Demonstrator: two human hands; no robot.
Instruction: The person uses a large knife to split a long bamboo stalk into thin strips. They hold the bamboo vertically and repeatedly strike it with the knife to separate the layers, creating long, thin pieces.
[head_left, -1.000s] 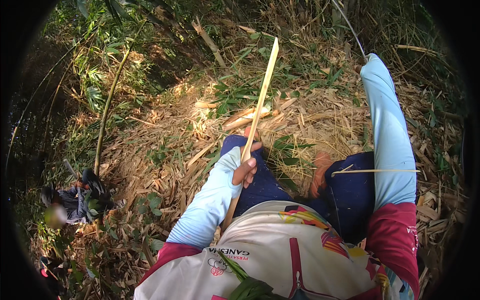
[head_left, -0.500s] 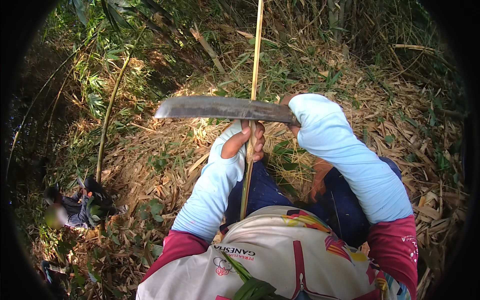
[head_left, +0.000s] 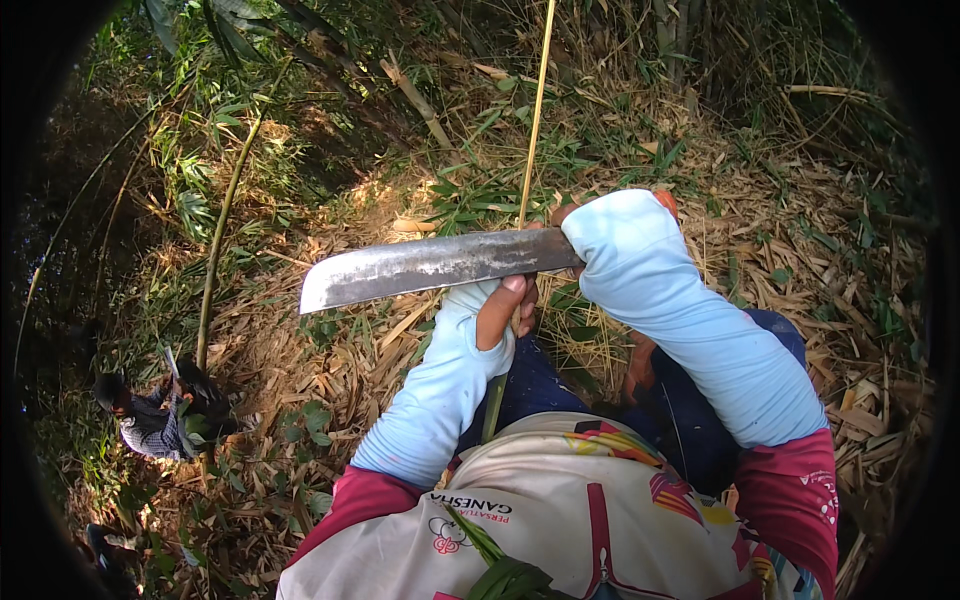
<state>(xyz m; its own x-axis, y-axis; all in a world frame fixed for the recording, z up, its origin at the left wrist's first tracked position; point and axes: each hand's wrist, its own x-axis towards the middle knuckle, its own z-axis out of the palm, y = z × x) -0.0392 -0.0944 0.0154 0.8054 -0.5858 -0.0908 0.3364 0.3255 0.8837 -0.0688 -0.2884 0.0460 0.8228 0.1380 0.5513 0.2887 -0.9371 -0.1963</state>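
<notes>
Machete (head_left: 420,267) now aslant across strip (head_left: 537,110)

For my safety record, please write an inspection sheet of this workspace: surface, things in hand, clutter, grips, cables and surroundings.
Surface: brown earth ground.
Things in hand: long thin pale-yellow wooden strip; broad grey metal knife crossing it in view, contact unclear.
Clutter: dry straw-coloured leaf litter.
Grips: left grip closed around the strip; right grip, mostly hidden by light-blue sleeve, holds the knife.
Cables: nothing seen.
Surroundings: slender yellow-green stem; co-worker in dark checked shirt, far left.
</notes>
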